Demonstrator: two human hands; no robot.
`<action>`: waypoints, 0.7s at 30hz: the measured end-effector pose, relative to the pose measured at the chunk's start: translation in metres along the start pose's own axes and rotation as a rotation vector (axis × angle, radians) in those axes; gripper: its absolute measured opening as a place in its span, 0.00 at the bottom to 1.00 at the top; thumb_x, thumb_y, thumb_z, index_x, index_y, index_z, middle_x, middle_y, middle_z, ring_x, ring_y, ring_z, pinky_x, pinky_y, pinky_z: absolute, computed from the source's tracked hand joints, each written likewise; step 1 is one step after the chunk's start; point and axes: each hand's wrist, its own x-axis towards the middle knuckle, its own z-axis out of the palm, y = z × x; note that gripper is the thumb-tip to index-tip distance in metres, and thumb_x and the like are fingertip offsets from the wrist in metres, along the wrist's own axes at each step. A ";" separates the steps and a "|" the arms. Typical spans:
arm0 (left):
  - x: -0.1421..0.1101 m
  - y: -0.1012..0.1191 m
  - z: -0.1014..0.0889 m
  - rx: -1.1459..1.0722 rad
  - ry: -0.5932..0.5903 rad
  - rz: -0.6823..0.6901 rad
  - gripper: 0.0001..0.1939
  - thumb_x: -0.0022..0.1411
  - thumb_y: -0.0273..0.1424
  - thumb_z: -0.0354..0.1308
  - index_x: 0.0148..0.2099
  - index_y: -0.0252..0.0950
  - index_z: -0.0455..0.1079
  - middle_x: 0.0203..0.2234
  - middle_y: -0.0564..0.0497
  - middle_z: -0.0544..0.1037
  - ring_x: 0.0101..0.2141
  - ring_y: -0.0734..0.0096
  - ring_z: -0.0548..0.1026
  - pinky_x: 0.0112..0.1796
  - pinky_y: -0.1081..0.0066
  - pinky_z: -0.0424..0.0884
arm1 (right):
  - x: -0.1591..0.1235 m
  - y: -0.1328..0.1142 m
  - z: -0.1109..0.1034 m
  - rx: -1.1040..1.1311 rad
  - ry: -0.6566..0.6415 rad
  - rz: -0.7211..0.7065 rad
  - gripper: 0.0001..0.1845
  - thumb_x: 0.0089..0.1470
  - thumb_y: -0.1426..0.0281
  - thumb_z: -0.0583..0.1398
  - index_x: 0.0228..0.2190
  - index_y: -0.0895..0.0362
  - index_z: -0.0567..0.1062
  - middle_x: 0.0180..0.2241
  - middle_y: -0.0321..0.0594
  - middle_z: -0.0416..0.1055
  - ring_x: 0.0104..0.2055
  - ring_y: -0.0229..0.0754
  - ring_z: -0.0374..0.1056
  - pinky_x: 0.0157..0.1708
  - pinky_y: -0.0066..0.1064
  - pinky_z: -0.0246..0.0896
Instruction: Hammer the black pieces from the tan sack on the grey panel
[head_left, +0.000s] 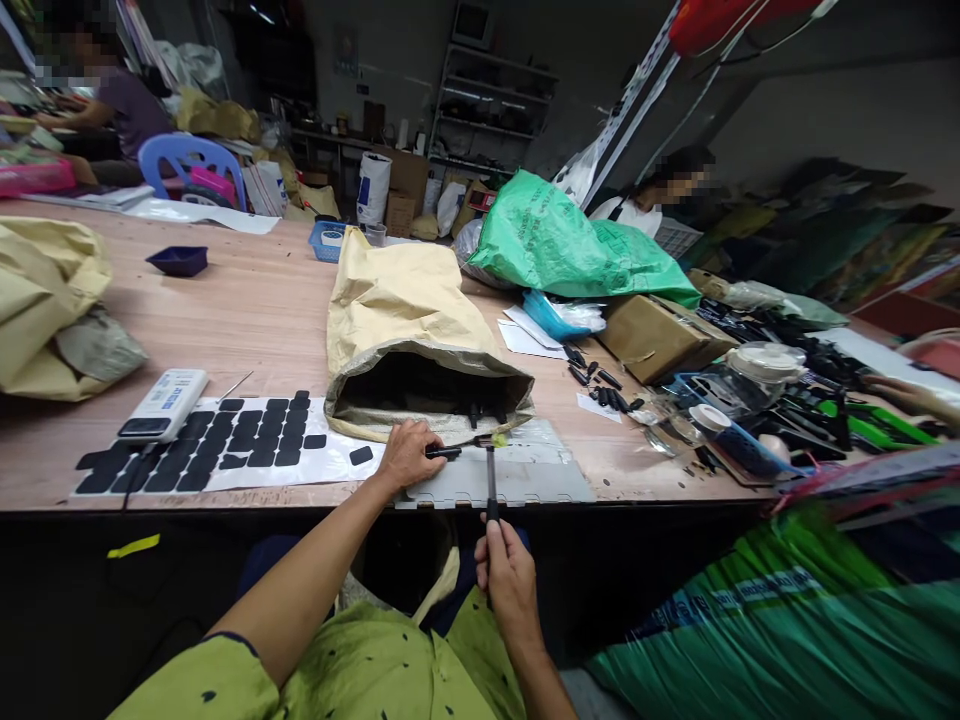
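Note:
My left hand (409,455) is closed at the mouth of an open tan sack (409,290), its fingers on a slim black part (444,452). My right hand (510,575) grips the dark handle of a slender hand tool (491,475) with a straight metal shaft. The shaft points away from me, its tip meeting the far end of the dark piece beside a small yellow-green spot; the tip's shape is too small to make out. Beneath both lies a grey, notched-edge board (540,475). A few dark pieces show inside the sack.
To the left lie a sheet of black stickers (262,440) and a white device (165,400). Loose black parts (600,385), a cardboard box (660,335) and a blue basket (727,420) stand right. Another sack (45,300) sits far left. Two other people are beyond.

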 end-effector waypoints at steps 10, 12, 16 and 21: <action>0.000 -0.001 -0.004 -0.077 -0.025 0.003 0.07 0.51 0.37 0.64 0.33 0.42 0.79 0.32 0.52 0.74 0.39 0.64 0.67 0.41 0.64 0.58 | 0.028 -0.017 -0.021 0.415 -0.069 0.354 0.32 0.36 0.48 0.68 0.37 0.58 0.72 0.15 0.27 0.63 0.13 0.29 0.54 0.11 0.20 0.45; 0.000 0.000 -0.005 -0.085 -0.032 0.000 0.07 0.50 0.37 0.65 0.33 0.42 0.79 0.32 0.53 0.73 0.39 0.65 0.67 0.42 0.64 0.59 | 0.028 -0.017 -0.021 0.431 -0.079 0.374 0.31 0.37 0.48 0.68 0.35 0.58 0.72 0.15 0.27 0.63 0.13 0.29 0.53 0.11 0.20 0.44; 0.001 0.001 -0.011 -0.090 -0.084 -0.007 0.08 0.50 0.38 0.66 0.34 0.43 0.79 0.34 0.52 0.73 0.41 0.63 0.66 0.44 0.63 0.59 | 0.029 -0.015 -0.021 0.440 -0.096 0.372 0.30 0.38 0.48 0.68 0.34 0.58 0.72 0.15 0.27 0.63 0.12 0.28 0.52 0.11 0.20 0.44; -0.015 0.005 -0.031 -0.153 -0.277 0.018 0.08 0.48 0.39 0.69 0.33 0.45 0.80 0.45 0.51 0.71 0.49 0.58 0.64 0.52 0.59 0.58 | 0.030 -0.013 -0.022 0.409 -0.106 0.356 0.31 0.38 0.46 0.67 0.33 0.58 0.71 0.15 0.27 0.62 0.11 0.28 0.51 0.11 0.20 0.43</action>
